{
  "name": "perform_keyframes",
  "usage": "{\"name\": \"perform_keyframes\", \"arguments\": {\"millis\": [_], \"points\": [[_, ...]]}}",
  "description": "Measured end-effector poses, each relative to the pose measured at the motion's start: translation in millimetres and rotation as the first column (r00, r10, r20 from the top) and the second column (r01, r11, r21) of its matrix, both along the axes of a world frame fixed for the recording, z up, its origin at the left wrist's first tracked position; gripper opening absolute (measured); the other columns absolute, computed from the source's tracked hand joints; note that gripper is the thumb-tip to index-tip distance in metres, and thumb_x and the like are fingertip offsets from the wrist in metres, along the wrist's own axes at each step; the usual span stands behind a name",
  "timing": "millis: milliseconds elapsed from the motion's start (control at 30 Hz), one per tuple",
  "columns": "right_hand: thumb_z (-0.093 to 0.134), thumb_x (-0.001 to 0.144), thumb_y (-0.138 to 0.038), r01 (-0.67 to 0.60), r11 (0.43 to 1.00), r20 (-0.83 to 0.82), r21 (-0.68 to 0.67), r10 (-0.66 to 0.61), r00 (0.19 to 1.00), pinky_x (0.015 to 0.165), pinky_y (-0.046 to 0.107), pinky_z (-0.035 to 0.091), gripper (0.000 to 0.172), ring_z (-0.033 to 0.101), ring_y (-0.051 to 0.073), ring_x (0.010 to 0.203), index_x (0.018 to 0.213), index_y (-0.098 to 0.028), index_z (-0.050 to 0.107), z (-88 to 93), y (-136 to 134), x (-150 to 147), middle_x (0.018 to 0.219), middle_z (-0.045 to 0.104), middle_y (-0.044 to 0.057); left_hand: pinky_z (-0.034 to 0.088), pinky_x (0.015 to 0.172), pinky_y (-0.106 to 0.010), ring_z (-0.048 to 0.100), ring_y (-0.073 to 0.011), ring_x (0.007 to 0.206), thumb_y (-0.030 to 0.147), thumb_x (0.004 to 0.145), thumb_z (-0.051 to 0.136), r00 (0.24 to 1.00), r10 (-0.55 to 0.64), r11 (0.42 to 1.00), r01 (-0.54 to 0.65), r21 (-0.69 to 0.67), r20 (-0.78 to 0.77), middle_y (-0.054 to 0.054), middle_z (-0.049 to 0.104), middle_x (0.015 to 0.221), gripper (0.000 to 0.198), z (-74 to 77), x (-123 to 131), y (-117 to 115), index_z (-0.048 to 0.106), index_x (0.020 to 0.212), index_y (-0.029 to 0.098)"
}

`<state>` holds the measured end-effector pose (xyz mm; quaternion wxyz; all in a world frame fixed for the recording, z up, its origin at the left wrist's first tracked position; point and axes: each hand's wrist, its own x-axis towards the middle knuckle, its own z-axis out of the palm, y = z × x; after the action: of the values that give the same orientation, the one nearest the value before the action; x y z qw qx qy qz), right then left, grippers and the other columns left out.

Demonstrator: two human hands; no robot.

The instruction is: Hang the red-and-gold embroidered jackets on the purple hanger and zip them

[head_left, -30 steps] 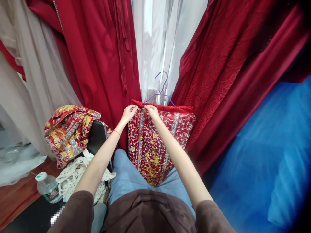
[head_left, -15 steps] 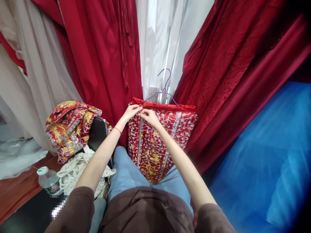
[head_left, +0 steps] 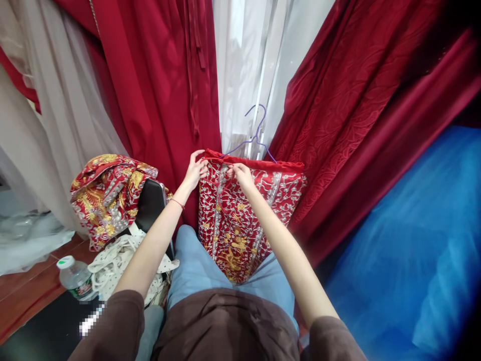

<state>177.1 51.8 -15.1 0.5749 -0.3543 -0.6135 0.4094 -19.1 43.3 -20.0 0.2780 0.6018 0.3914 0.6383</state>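
Observation:
A red garment (head_left: 240,215) with silver and gold embroidery hangs between my knees, its red waistband at the top. A purple hanger (head_left: 256,138) rises from behind the waistband. At the band's left end, my left hand (head_left: 196,169) is closed on a thin red cord (head_left: 217,159). The cord runs along the band to my right hand (head_left: 239,173), whose fingers pinch it just below the band.
Red dresses (head_left: 161,75) and white fabric (head_left: 244,60) hang in front. Blue tulle (head_left: 409,240) fills the right. At left are a folded embroidered garment (head_left: 108,200) on a black chair (head_left: 150,205), white dotted cloth (head_left: 120,265) and a bottle (head_left: 75,278).
My hands have moved apart, the left one slightly left and the right one slightly right. The red cord, hanging down before, is now stretched sideways between them.

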Motion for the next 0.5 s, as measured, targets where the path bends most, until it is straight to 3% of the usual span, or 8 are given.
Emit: {"name": "perform_keyframes", "arguments": {"millis": [67, 133, 200, 267, 300, 367, 433, 500], "points": [[0.057, 0.082, -0.027, -0.018, 0.993, -0.034, -0.118, 0.015, 0.999, 0.055, 0.026, 0.04, 0.011, 0.043, 0.01, 0.049, 0.073, -0.021, 0.057, 3.6, 2, 3, 0.056, 0.053, -0.003, 0.039, 0.056, -0.025, 0.05, -0.0121, 0.058, 0.021, 0.082, 0.052, 0.965, 0.109, 0.994, -0.098, 0.055, -0.237, 0.0, 0.058, 0.075, 0.017, -0.4, -14, -4, 0.068, 0.088, 0.024], [0.059, 0.078, -0.022, 0.035, 0.991, 0.099, -0.127, -0.022, 0.995, 0.05, 0.025, 0.035, 0.01, 0.038, 0.009, 0.044, 0.068, -0.02, 0.061, 6.9, 3, 9, 0.048, 0.05, -0.004, 0.039, 0.059, -0.028, 0.058, -0.0189, 0.071, 0.021, 0.076, 0.059, 0.877, 0.273, 0.962, -0.245, 0.12, -0.396, -0.004, 0.058, 0.074, 0.012, -0.7, -22, -8, 0.07, 0.071, 0.021], [0.064, 0.073, -0.018, 0.054, 0.998, 0.299, -0.038, -0.04, 0.954, 0.051, 0.025, 0.035, 0.01, 0.043, 0.01, 0.045, 0.063, -0.018, 0.065, 9.8, 2, 16, 0.044, 0.052, -0.003, 0.04, 0.065, -0.031, 0.061, -0.0242, 0.081, 0.023, 0.074, 0.065, 0.792, 0.456, 0.89, -0.414, 0.192, -0.405, -0.007, 0.06, 0.078, 0.01, -0.4, -20, -12, 0.071, 0.067, 0.02], [0.071, 0.067, -0.019, -0.084, 0.996, 0.437, 0.03, 0.063, 0.897, 0.052, 0.024, 0.034, 0.007, 0.046, 0.01, 0.049, 0.061, -0.017, 0.069, 12.2, -2, 22, 0.046, 0.057, -0.002, 0.041, 0.07, -0.032, 0.062, -0.0244, 0.084, 0.029, 0.08, 0.065, 0.766, 0.572, 0.819, -0.515, 0.252, -0.294, -0.008, 0.064, 0.084, 0.014, 0.5, -9, -13, 0.076, 0.079, 0.02], [0.074, 0.067, -0.023, -0.193, 0.981, 0.454, 0.035, 0.157, 0.877, 0.051, 0.024, 0.033, 0.007, 0.046, 0.009, 0.049, 0.064, -0.017, 0.072, 13.0, -4, 24, 0.05, 0.06, -0.002, 0.042, 0.073, -0.032, 0.062, -0.0234, 0.085, 0.033, 0.083, 0.063, 0.794, 0.569, 0.816, -0.511, 0.27, -0.215, -0.008, 0.066, 0.087, 0.019, 1.4, -1, -13, 0.077, 0.086, 0.021], [0.074, 0.071, -0.037, -0.358, 0.933, 0.375, 0.043, 0.317, 0.871, 0.049, 0.024, 0.028, 0.02, 0.041, 0.007, 0.047, 0.073, -0.018, 0.075, 14.0, -8, 25, 0.059, 0.064, -0.001, 0.044, 0.078, -0.032, 0.063, -0.0216, 0.086, 0.039, 0.087, 0.061, 0.909, 0.408, 0.885, -0.37, 0.284, -0.084, -0.007, 0.07, 0.09, 0.026, 3.7, 15, -11, 0.078, 0.093, 0.02], [0.07, 0.076, -0.049, -0.378, 0.921, 0.211, 0.096, 0.353, 0.912, 0.047, 0.024, 0.024, 0.031, 0.036, 0.006, 0.047, 0.082, -0.018, 0.076, 13.9, -10, 24, 0.064, 0.064, -0.002, 0.045, 0.08, -0.032, 0.063, -0.0209, 0.086, 0.043, 0.084, 0.065, 0.98, 0.183, 0.949, -0.155, 0.274, -0.077, -0.006, 0.072, 0.088, 0.028, 6.6, 26, -8, 0.078, 0.091, 0.02], [0.071, 0.076, -0.051, -0.318, 0.935, 0.071, 0.155, 0.311, 0.948, 0.047, 0.025, 0.022, 0.034, 0.035, 0.007, 0.048, 0.087, -0.019, 0.076, 13.0, -7, 23, 0.066, 0.064, -0.002, 0.044, 0.076, -0.032, 0.061, -0.0198, 0.079, 0.046, 0.078, 0.071, 0.988, 0.043, 0.972, -0.007, 0.236, -0.151, -0.005, 0.071, 0.08, 0.028, 9.5, 30, -8, 0.078, 0.085, 0.019]]}}
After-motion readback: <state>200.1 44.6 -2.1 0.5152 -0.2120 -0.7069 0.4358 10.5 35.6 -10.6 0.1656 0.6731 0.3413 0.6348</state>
